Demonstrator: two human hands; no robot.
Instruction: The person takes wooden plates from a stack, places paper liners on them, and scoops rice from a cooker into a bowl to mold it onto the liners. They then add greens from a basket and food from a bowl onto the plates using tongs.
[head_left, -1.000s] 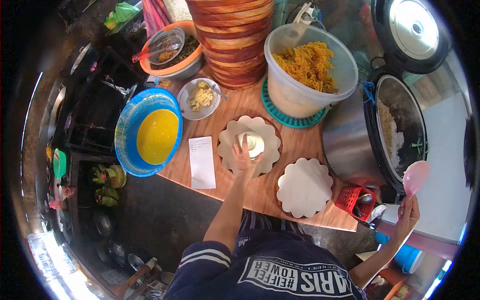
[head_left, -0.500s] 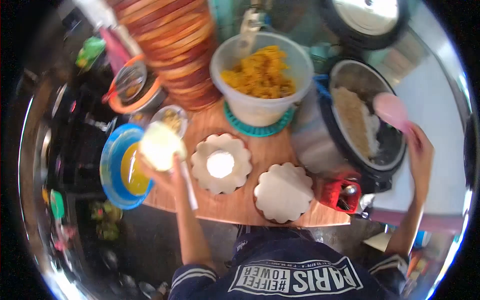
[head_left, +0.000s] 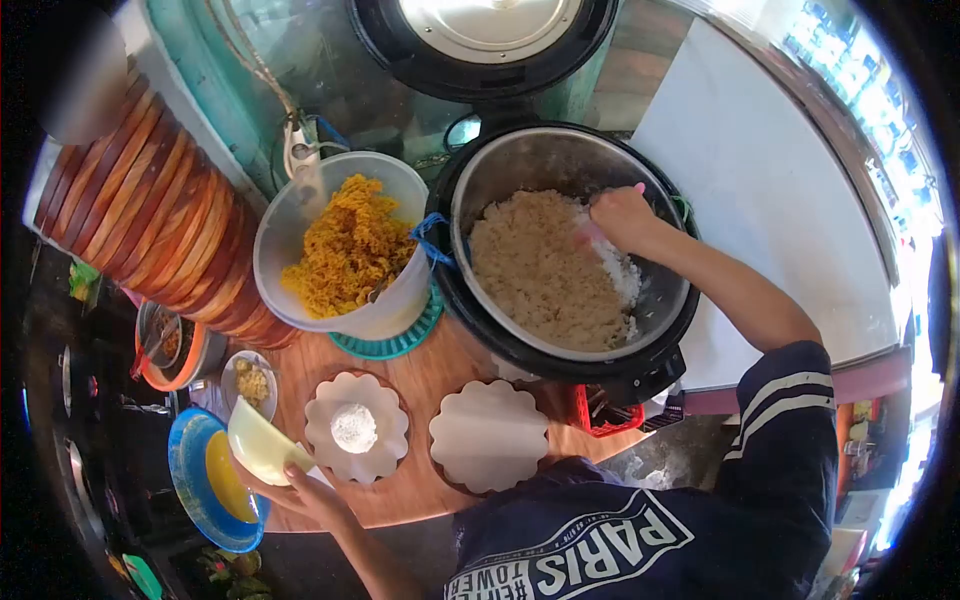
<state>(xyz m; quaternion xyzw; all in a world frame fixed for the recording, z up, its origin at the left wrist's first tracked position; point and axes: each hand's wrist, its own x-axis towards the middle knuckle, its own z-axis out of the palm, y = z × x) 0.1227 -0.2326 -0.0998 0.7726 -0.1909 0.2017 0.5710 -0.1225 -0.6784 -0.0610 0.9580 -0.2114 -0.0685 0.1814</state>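
1. The bowl (head_left: 262, 447), lower left of the frame, is tilted, its long axis slanting from upper left to lower right.
2. The left grip (head_left: 305, 498) holds it near its lower-right end.
3. The spoon (head_left: 588, 234), right of centre, is closed in the right grip (head_left: 625, 218), partly hidden; its handle end points to the upper right.
4. Around it: rice (head_left: 540, 270) in the cooker (head_left: 530, 160).
5. On the bench (head_left: 416, 400), lower centre: a plate (head_left: 322, 408) with a white mound (head_left: 353, 428), beside another plate (head_left: 490, 437).
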